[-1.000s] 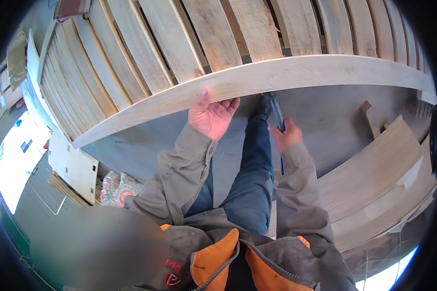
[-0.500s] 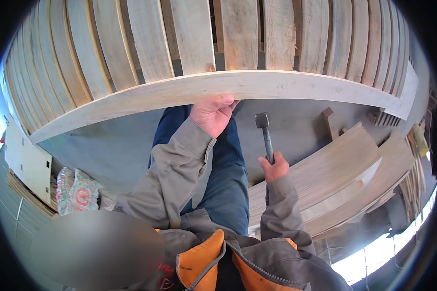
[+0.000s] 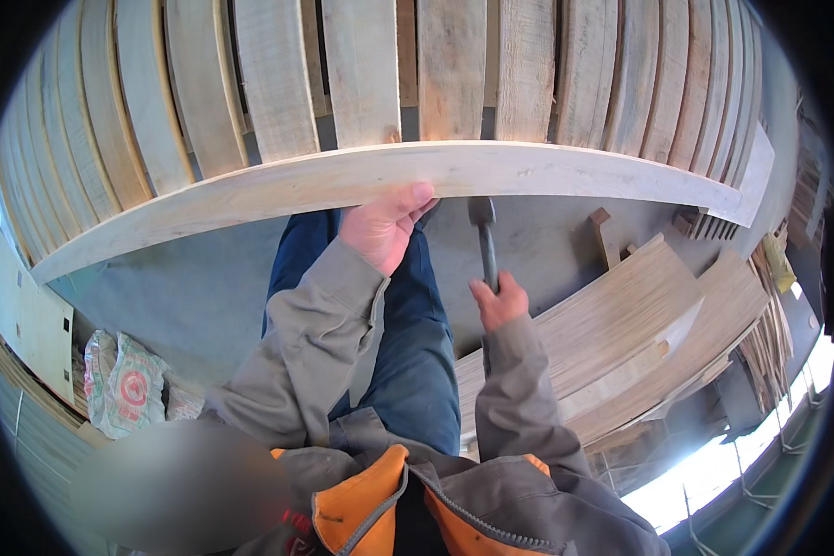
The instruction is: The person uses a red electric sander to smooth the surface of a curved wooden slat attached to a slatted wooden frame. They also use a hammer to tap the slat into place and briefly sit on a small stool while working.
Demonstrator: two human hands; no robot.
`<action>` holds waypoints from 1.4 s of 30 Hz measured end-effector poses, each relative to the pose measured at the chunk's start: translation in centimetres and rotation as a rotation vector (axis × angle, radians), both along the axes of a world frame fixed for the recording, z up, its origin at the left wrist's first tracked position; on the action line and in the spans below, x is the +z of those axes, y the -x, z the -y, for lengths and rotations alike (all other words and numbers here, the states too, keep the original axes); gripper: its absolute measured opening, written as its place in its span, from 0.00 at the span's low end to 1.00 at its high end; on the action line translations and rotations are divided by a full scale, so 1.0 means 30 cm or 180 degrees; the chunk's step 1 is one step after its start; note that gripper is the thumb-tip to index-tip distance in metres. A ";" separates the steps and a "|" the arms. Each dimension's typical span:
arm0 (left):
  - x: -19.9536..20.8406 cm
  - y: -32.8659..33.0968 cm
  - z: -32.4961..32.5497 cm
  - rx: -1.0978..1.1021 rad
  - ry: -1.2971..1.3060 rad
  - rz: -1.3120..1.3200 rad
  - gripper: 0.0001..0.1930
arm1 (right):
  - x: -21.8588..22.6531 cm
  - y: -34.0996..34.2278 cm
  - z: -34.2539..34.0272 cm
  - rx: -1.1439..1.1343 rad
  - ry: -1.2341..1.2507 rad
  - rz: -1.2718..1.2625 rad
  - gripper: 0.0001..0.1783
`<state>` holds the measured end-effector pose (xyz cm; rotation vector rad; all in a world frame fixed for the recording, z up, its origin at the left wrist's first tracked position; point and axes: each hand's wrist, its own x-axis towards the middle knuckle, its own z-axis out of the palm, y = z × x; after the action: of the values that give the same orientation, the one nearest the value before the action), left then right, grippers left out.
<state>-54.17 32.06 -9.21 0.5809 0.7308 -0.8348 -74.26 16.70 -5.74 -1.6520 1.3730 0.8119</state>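
Across the front ends of a row of wooden slats runs a long pale board. My left hand grips this board's near edge around its middle, thumb on the visible face and the other fingers partly hidden beneath. In my right hand is a hammer, held by its handle, its head up close to the board's lower edge. Whether the hammer head touches the board I cannot tell.
Stacked long wooden boards lie at the right, near a small wood piece. Printed sacks sit on the floor at the left, below a pale panel with dark holes. My blue-trousered legs stand under the board.
My right hand has raised the hammer, bringing its head nearer the board's edge. My left hand keeps hold of the board. The whole view has shifted slightly.
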 end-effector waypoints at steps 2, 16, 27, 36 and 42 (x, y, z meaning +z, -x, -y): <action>-0.001 -0.016 0.000 -0.0101 0.0076 0.0045 0.21 | -0.108 -0.049 0.014 0.0200 0.0052 0.0024 0.22; -0.014 -0.010 -0.019 -0.0325 0.0021 0.0294 0.24 | -0.120 -0.356 0.025 -0.0040 -0.0886 0.0722 0.25; -0.039 -0.013 -0.016 -0.0368 0.0136 0.0549 0.23 | -0.190 -0.300 0.013 0.0585 -0.0452 0.0922 0.24; -0.029 0.011 -0.030 -0.0280 0.0045 0.0436 0.23 | -0.120 -0.308 0.019 0.0626 -0.0462 0.0989 0.21; 0.011 0.009 -0.023 -0.0374 -0.0072 0.0304 0.22 | -0.176 -0.281 0.004 0.1049 -0.0020 0.0906 0.20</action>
<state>-54.45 32.75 -8.89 0.6845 0.6239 -0.9021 -65.85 16.56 -11.01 -1.9340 0.9152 0.7269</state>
